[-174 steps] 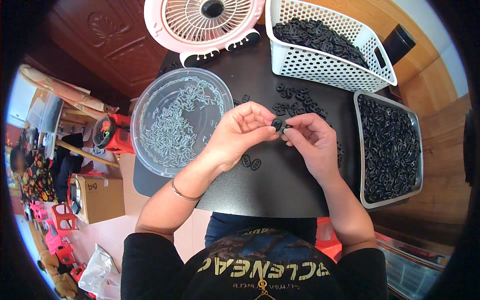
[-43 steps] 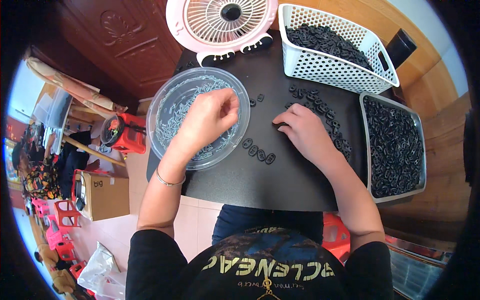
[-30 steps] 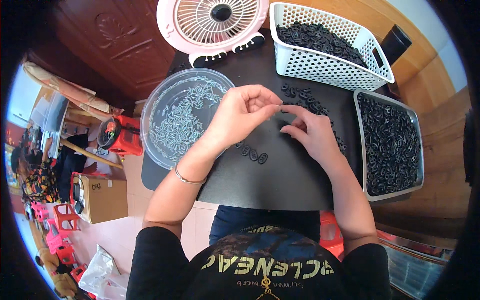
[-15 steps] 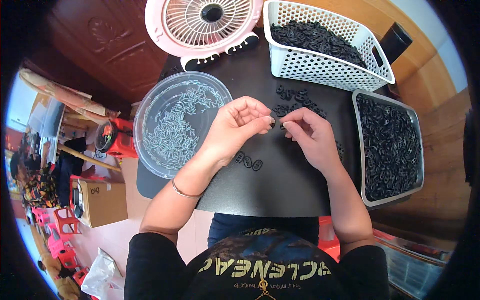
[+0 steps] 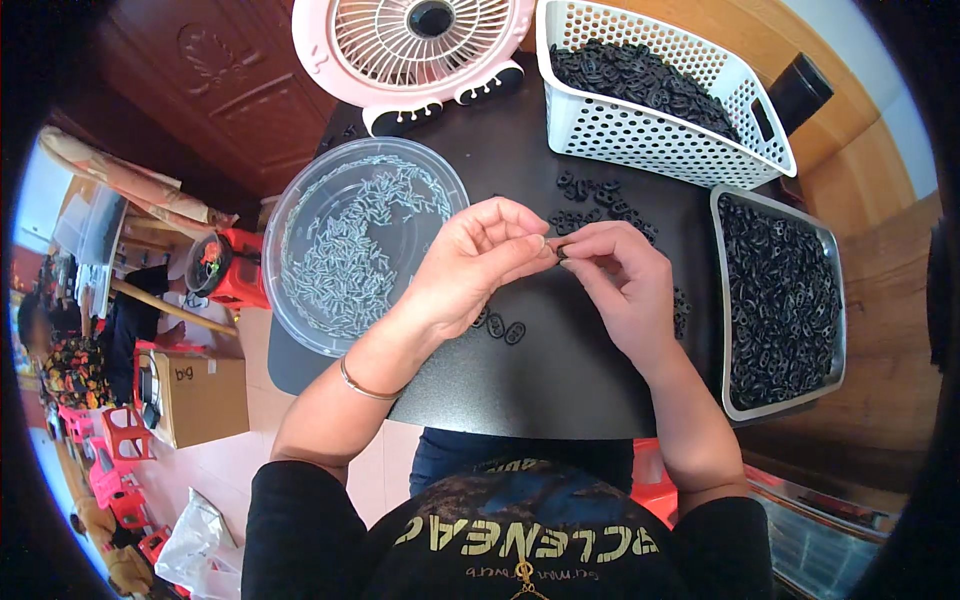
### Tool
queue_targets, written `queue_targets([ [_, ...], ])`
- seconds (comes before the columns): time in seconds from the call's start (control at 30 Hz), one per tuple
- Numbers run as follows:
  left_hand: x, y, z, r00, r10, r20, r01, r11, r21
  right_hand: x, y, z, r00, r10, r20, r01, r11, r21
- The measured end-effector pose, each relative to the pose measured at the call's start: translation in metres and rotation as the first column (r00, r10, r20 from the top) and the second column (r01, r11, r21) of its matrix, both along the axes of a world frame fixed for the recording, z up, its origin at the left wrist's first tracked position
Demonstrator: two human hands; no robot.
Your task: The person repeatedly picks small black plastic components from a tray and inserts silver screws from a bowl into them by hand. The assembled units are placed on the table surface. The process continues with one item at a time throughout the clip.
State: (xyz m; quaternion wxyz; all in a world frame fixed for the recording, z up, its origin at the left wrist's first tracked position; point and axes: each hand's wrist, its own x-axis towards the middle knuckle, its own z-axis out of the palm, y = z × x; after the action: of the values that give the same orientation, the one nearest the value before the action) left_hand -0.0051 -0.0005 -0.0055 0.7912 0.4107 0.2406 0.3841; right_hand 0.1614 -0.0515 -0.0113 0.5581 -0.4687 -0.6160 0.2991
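We take the bowl [image 5: 365,245] as our landmark: a clear round one, holding a scatter of small pale pins, on the left part of the black table [image 5: 560,385].

Just right of the bowl our left hand [image 5: 475,265] is curled, thumb and forefinger pinched together at the tips. Whether a pin sits between them we cannot tell; it is too small to see. Our right hand [image 5: 625,280] meets it fingertip to fingertip, also curled, pinching a small black ring [image 5: 562,250] that shows right where the two hands touch. So the ring is held above the table, a little right of the bowl and level with its middle.

Below the left hand, near the bowl's lower right rim, a few loose rings [image 5: 500,327] lie flat on the table. More of them are heaped in a pile [image 5: 600,205] farther right of the bowl, beyond our fingertips.

Well right of the bowl, past the right hand, a metal tray [image 5: 835,300] is filled with black rings. Up and to the right of the bowl stands a white basket [image 5: 650,130] with more black rings in it. Just above the bowl, touching the table's far edge, a pink fan [image 5: 410,45] lies face up.

On the left wrist, below the bowl, we wear a thin bracelet [image 5: 365,385].
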Motion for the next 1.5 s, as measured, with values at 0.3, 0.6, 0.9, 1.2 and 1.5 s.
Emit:
queue_targets([
  [0.3,0.004,-0.004,-0.001,0.979,0.138,-0.151,-0.096,0.962,0.257,0.003,0.002,0.000,0.948,-0.095,0.304,0.057,0.990,0.130],
  [0.6,0.005,-0.006,0.000,0.984,0.092,-0.154,-0.058,0.975,0.215,0.003,0.000,-0.004,0.993,-0.029,-0.116,0.012,0.990,-0.143],
  [0.9,0.003,-0.005,0.001,0.984,0.067,-0.167,-0.038,0.984,0.173,0.004,0.000,0.001,0.977,0.059,-0.207,-0.070,0.997,-0.045],
  [1.2,0.004,-0.005,0.000,0.986,0.074,-0.150,-0.045,0.982,0.184,0.002,-0.005,0.003,0.991,0.021,-0.133,-0.033,0.996,-0.086],
  [1.5,0.003,-0.005,0.002,0.984,0.070,-0.166,-0.037,0.981,0.191,0.002,-0.003,0.002,0.997,0.015,-0.077,-0.018,0.999,-0.041],
])
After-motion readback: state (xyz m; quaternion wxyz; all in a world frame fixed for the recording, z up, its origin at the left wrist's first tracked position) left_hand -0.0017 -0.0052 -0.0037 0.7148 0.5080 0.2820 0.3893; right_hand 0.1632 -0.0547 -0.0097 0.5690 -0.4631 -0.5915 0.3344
